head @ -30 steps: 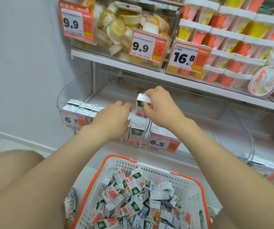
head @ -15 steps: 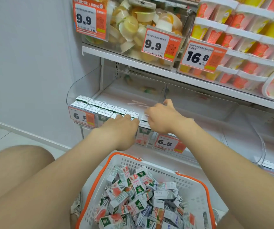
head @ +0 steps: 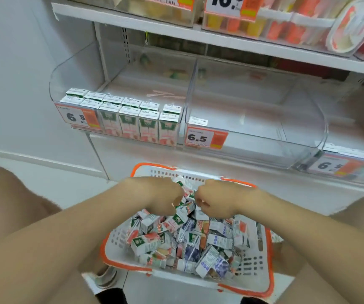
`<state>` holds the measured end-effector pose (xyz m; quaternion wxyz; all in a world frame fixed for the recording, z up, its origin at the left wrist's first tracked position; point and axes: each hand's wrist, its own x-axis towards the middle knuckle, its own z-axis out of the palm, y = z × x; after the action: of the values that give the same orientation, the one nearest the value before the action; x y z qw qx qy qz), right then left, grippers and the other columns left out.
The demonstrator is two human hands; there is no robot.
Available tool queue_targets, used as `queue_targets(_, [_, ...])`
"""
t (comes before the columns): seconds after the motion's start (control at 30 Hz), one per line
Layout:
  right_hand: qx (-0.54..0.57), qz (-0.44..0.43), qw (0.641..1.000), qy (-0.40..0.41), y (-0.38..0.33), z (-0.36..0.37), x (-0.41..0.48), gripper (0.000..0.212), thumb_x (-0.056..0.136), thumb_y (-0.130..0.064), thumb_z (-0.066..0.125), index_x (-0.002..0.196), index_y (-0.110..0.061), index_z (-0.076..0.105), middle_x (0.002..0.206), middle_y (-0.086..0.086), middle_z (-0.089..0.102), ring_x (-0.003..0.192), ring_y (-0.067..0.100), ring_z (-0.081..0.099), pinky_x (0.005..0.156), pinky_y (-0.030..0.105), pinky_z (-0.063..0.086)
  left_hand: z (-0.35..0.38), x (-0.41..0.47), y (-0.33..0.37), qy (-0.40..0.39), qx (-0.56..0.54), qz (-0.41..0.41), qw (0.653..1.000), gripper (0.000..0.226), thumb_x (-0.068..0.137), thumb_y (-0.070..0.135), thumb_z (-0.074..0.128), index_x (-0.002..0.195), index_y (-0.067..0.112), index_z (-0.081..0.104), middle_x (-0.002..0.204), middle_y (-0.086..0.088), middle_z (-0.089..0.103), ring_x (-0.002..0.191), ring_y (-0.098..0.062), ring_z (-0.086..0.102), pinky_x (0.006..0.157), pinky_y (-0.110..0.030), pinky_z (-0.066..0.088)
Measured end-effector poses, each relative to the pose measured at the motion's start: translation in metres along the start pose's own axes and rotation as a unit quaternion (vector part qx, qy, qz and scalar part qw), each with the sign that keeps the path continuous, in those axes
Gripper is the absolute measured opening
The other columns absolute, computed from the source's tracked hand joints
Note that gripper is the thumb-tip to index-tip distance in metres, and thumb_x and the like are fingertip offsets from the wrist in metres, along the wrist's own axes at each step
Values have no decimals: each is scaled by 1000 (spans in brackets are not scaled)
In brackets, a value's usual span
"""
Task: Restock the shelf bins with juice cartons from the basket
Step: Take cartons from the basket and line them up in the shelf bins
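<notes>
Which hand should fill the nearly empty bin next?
Probably the right hand: it sits over the basket straight below the nearly empty bin, while the left hand is under the fuller bin.

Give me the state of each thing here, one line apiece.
Left bin, partly filled: upright cartons in two front rows.
Middle bin, nearly empty: one carton at front left.
Basket, heaped with loose cartons.
Left hand, fingers curled among those cartons; grip unclear.
Right hand, the same.
</notes>
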<state>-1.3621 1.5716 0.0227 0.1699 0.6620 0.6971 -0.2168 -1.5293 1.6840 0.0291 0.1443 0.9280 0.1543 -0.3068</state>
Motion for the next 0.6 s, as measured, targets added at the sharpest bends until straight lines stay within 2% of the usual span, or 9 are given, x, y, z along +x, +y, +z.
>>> queue_targets(0.07, [7,16,999,-46,16,30,5,30,89,-1,47,61,-12,42,59,7,43,55,28,36,55,39,37,28,27,4,-39,16,13,999,14,104,35,54,103,24,47,102,-2,50,85,-23,47,75,-36,42])
queue_targets(0.13, [-1,35,997,-69,28,58,10,33,92,3,48,63,-12,41,62,8,43,57,26,36,53,37,34,55,51,7,-65,32,16,997,14,104,37,54,103,24,48,104,-2,50,87,-23,46,75,-38,43])
queue_targets(0.23, [6,55,994,-94,43,102,17,27,96,1,48,71,-10,50,72,8,51,61,26,44,55,37,40,82,74,13,-50,49,9,997,18,101,25,55,110,9,60,112,-5,64,90,-24,59,79,-44,57])
queue_targets(0.27, [11,50,994,-94,47,115,18,23,97,-1,50,77,-10,55,77,8,55,64,26,50,57,37,45,87,78,15,-36,60,7,998,19,101,19,55,115,9,62,114,-8,63,94,-27,63,81,-47,59])
queue_targets(0.33, [19,28,995,-89,50,138,19,14,97,-5,52,100,-13,64,95,9,63,80,30,62,68,42,58,92,84,19,-8,89,11,996,23,100,8,56,123,11,59,117,-10,56,103,-30,60,87,-49,57])
queue_targets(0.4, [11,-8,997,-80,46,158,18,30,94,-2,54,120,-15,61,109,9,64,94,31,65,75,48,60,97,91,20,12,120,13,993,49,96,0,60,141,11,49,139,-14,49,120,-33,54,96,-48,53])
queue_targets(0.5, [-31,-97,993,-67,31,181,17,46,86,-3,66,130,-14,60,115,10,63,105,32,62,77,49,59,109,102,15,2,168,-2,986,89,88,-6,69,162,15,24,165,-16,23,141,-39,42,103,-50,50])
queue_targets(0.6, [-101,-163,981,-34,15,201,18,45,88,-2,70,131,-11,60,114,12,67,111,34,59,79,43,50,119,111,12,-19,199,-9,980,91,89,-2,72,163,15,20,169,-14,18,141,-39,43,104,-51,48])
